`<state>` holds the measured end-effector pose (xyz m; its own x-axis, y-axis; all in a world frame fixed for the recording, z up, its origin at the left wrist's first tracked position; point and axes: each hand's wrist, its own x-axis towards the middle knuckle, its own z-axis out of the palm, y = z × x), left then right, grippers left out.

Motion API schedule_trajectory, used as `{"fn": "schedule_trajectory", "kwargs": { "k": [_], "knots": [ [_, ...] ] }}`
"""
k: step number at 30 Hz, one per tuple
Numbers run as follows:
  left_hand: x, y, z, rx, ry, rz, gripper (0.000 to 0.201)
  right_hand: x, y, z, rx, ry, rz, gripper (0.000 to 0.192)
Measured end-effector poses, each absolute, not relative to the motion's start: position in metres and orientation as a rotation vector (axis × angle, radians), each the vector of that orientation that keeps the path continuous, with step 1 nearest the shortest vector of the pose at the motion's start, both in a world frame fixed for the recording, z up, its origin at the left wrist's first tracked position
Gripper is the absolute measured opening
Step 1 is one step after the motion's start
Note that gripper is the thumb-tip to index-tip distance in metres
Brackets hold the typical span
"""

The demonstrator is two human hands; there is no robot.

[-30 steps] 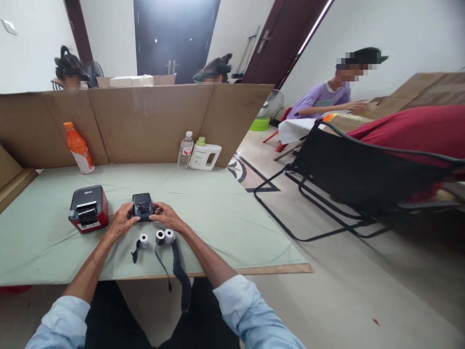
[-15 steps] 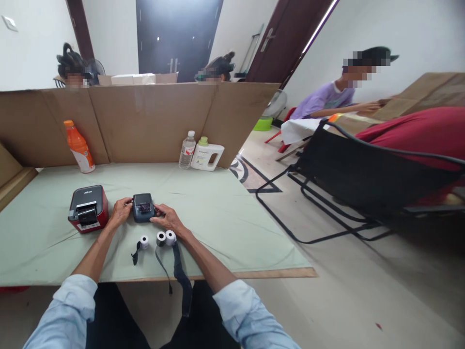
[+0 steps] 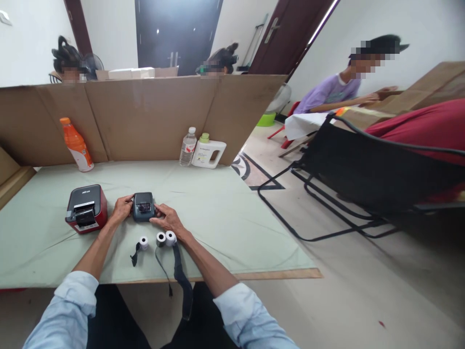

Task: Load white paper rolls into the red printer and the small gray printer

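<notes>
Dark device [image 3: 143,200] is lying on the green-covered table [image 3: 218,232], long axis running away from us, glossy panel [image 3: 144,208] facing up. Our left hand [image 3: 122,209] and right hand [image 3: 169,218] are flanking its sides; whether they're pinching, we can't tell.

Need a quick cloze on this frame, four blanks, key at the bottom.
1. The small dark device is between the person's left hand and ____ hand.
2. The red-and-black machine stands on the person's ____ side of that device.
3. There are ____ small rolls on the table.
4. The clear bottle stands between the white jug and the ____ bottle.

Missing words: right; left; three; orange.
</notes>
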<state>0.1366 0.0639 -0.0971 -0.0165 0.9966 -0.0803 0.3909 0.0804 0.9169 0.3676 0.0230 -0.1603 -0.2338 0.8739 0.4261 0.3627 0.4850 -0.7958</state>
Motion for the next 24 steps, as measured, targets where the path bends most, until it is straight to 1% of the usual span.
{"fn": "schedule_trajectory", "kwargs": {
  "k": [7, 14, 18, 20, 24],
  "knots": [
    [0.136, 0.051, -0.104, 1.444, 1.550, 0.961, 0.032, 0.368, 0.023, -0.160, -1.046, -1.807, 0.678, 0.049],
    [0.133, 0.055, -0.103, 1.411, 1.603, 0.940, 0.023, 0.368, 0.022, -0.157, -1.052, -1.812, 0.686, 0.050],
    [0.131, 0.065, -0.095, 1.357, 1.611, 0.912, 0.015, 0.367, 0.021, -0.155, -1.072, -1.809, 0.703, 0.051],
    [0.131, 0.069, -0.092, 1.332, 1.596, 0.910, 0.014, 0.367, 0.021, -0.154, -1.092, -1.828, 0.693, 0.052],
    [0.132, 0.072, -0.087, 1.283, 1.564, 0.904, 0.023, 0.368, 0.019, -0.152, -1.121, -1.864, 0.662, 0.056]
  ]
}}
